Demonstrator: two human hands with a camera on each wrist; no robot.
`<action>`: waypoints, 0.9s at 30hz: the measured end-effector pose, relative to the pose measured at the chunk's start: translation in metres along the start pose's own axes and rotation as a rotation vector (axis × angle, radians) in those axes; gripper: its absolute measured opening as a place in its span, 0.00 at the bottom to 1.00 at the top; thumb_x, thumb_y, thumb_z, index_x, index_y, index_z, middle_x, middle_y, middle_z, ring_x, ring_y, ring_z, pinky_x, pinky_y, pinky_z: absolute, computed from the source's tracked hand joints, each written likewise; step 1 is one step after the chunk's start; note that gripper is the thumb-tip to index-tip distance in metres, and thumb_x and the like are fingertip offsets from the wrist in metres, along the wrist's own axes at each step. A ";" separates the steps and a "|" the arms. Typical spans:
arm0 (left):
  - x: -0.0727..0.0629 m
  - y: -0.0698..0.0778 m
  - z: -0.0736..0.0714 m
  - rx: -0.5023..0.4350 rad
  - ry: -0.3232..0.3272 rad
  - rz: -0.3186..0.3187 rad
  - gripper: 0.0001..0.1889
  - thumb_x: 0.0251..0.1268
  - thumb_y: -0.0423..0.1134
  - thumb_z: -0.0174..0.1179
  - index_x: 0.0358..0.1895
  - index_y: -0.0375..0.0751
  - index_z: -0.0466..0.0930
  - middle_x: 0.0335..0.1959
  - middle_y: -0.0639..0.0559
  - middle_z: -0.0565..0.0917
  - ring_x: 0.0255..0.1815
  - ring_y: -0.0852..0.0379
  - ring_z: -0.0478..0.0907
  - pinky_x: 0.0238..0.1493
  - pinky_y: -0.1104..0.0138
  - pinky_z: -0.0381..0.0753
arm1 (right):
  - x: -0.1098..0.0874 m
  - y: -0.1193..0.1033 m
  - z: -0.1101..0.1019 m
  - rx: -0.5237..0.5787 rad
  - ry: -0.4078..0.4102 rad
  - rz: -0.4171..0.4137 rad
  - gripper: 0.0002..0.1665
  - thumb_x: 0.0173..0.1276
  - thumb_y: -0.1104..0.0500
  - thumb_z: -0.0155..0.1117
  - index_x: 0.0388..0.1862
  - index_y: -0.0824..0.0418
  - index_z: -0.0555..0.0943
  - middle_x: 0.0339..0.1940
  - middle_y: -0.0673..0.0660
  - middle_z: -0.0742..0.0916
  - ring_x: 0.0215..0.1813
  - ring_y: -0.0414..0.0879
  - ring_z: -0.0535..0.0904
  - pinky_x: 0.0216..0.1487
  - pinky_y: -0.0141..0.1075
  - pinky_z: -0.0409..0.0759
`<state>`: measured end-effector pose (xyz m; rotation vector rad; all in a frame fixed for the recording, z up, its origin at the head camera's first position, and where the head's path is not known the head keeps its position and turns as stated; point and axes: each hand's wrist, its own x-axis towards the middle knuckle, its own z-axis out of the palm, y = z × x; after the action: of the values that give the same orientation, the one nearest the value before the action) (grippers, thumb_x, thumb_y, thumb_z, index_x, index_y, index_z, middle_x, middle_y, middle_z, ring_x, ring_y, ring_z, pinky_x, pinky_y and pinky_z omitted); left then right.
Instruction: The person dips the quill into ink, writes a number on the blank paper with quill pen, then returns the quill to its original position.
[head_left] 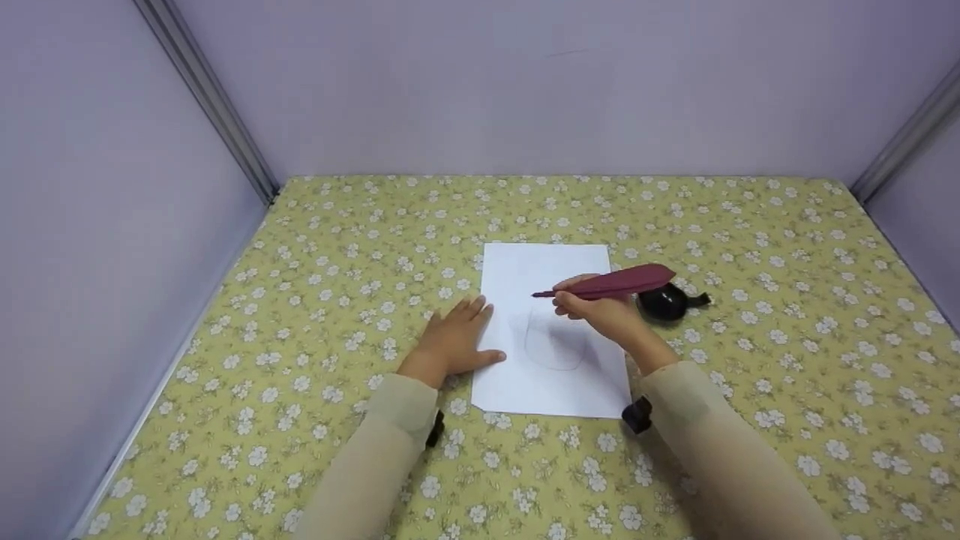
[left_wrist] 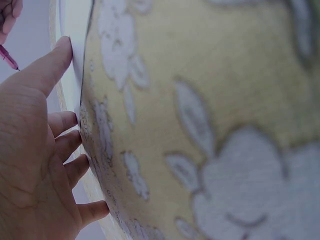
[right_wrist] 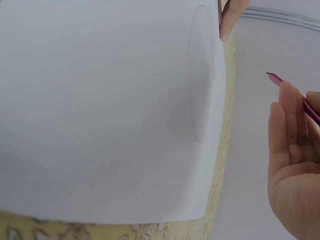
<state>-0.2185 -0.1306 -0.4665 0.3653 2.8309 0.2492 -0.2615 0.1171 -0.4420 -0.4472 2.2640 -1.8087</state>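
My right hand (head_left: 600, 307) pinches a maroon feather-shaped pen (head_left: 626, 280) between thumb and fingers, its dark tip pointing left. In the right wrist view the pen's tip (right_wrist: 270, 75) stands raised off the paper. A white sheet of paper (head_left: 544, 266) lies beneath, carrying a thin, open-topped curved pencil-like line (head_left: 555, 369). My left hand (head_left: 454, 337) rests at the sheet's left edge with fingers spread, the thumb reaching over onto the paper. The left wrist view shows its fingertips (left_wrist: 95, 210) touching down along the edge.
Just right of my right hand sits a glossy black rounded object (head_left: 664, 301) with a stubby stem, partly behind the pen. A yellow tablecloth with white flowers (head_left: 360, 262) covers the table. Pale panels (head_left: 525, 97) with metal corner posts (head_left: 217, 105) close off the back and sides.
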 end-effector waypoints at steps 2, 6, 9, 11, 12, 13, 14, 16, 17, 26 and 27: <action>0.000 0.000 0.000 0.000 -0.004 -0.007 0.46 0.62 0.68 0.51 0.76 0.47 0.49 0.77 0.53 0.47 0.76 0.50 0.41 0.70 0.44 0.44 | 0.001 -0.001 -0.001 0.022 0.020 -0.011 0.17 0.68 0.61 0.63 0.49 0.73 0.80 0.37 0.61 0.87 0.38 0.42 0.85 0.44 0.38 0.82; 0.000 0.001 0.000 -0.003 0.000 -0.007 0.46 0.61 0.68 0.51 0.76 0.47 0.49 0.77 0.53 0.47 0.76 0.50 0.42 0.70 0.44 0.44 | 0.003 -0.004 -0.003 0.075 0.077 -0.011 0.19 0.67 0.59 0.65 0.49 0.72 0.80 0.37 0.61 0.87 0.38 0.43 0.85 0.46 0.41 0.82; 0.000 0.000 0.001 -0.004 0.001 -0.006 0.46 0.61 0.68 0.51 0.76 0.48 0.49 0.77 0.53 0.48 0.76 0.50 0.42 0.70 0.44 0.45 | 0.005 -0.006 -0.005 0.103 0.116 -0.016 0.21 0.66 0.57 0.66 0.51 0.72 0.79 0.39 0.65 0.87 0.39 0.44 0.85 0.49 0.46 0.80; 0.001 0.000 0.001 -0.007 -0.001 -0.007 0.46 0.62 0.68 0.51 0.77 0.48 0.49 0.77 0.53 0.47 0.76 0.50 0.42 0.70 0.44 0.45 | 0.005 -0.008 -0.006 0.112 0.141 -0.020 0.23 0.66 0.56 0.66 0.52 0.72 0.79 0.41 0.67 0.86 0.40 0.44 0.85 0.51 0.47 0.79; 0.000 0.000 0.001 -0.009 -0.003 -0.008 0.46 0.62 0.68 0.51 0.77 0.48 0.49 0.77 0.53 0.47 0.76 0.50 0.42 0.70 0.44 0.45 | 0.006 -0.008 -0.007 0.116 0.152 -0.020 0.23 0.66 0.56 0.65 0.53 0.72 0.79 0.42 0.68 0.86 0.40 0.44 0.85 0.51 0.48 0.79; 0.000 0.000 0.001 -0.011 -0.005 -0.008 0.46 0.62 0.68 0.51 0.77 0.48 0.49 0.77 0.53 0.47 0.76 0.50 0.42 0.70 0.44 0.44 | 0.006 -0.009 -0.008 0.117 0.166 -0.020 0.24 0.67 0.55 0.65 0.53 0.72 0.79 0.42 0.68 0.86 0.40 0.44 0.85 0.51 0.47 0.79; 0.000 0.000 0.001 -0.012 -0.006 -0.007 0.46 0.62 0.68 0.51 0.77 0.48 0.48 0.77 0.53 0.47 0.76 0.50 0.42 0.70 0.44 0.44 | 0.006 -0.009 -0.009 0.119 0.178 -0.019 0.24 0.67 0.55 0.65 0.54 0.72 0.79 0.43 0.68 0.85 0.40 0.44 0.85 0.51 0.46 0.79; 0.000 -0.001 0.001 -0.014 -0.008 -0.005 0.46 0.62 0.67 0.51 0.77 0.48 0.48 0.77 0.53 0.47 0.76 0.50 0.41 0.70 0.44 0.43 | 0.006 -0.010 -0.011 0.122 0.206 -0.013 0.24 0.67 0.55 0.64 0.54 0.71 0.79 0.44 0.67 0.86 0.40 0.43 0.85 0.50 0.43 0.80; 0.000 -0.001 0.001 -0.013 -0.009 -0.004 0.45 0.62 0.67 0.51 0.77 0.48 0.48 0.77 0.53 0.47 0.76 0.50 0.41 0.70 0.44 0.43 | 0.006 -0.010 -0.012 0.123 0.219 -0.015 0.24 0.68 0.55 0.64 0.54 0.71 0.79 0.44 0.67 0.85 0.40 0.43 0.85 0.50 0.43 0.80; 0.000 0.000 0.001 -0.013 0.000 -0.007 0.45 0.62 0.67 0.51 0.76 0.47 0.49 0.77 0.53 0.48 0.76 0.50 0.42 0.70 0.45 0.44 | 0.005 -0.009 -0.020 0.150 0.295 -0.049 0.23 0.69 0.54 0.62 0.54 0.70 0.78 0.46 0.65 0.85 0.43 0.42 0.84 0.52 0.41 0.79; 0.001 0.000 0.001 -0.013 0.001 -0.007 0.45 0.62 0.67 0.51 0.76 0.47 0.49 0.77 0.53 0.48 0.76 0.50 0.42 0.70 0.44 0.44 | 0.004 -0.009 -0.022 0.150 0.303 -0.049 0.24 0.69 0.53 0.62 0.54 0.70 0.78 0.45 0.65 0.86 0.43 0.43 0.84 0.52 0.42 0.79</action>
<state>-0.2188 -0.1305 -0.4675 0.3519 2.8295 0.2664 -0.2720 0.1333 -0.4281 -0.2160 2.2955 -2.1823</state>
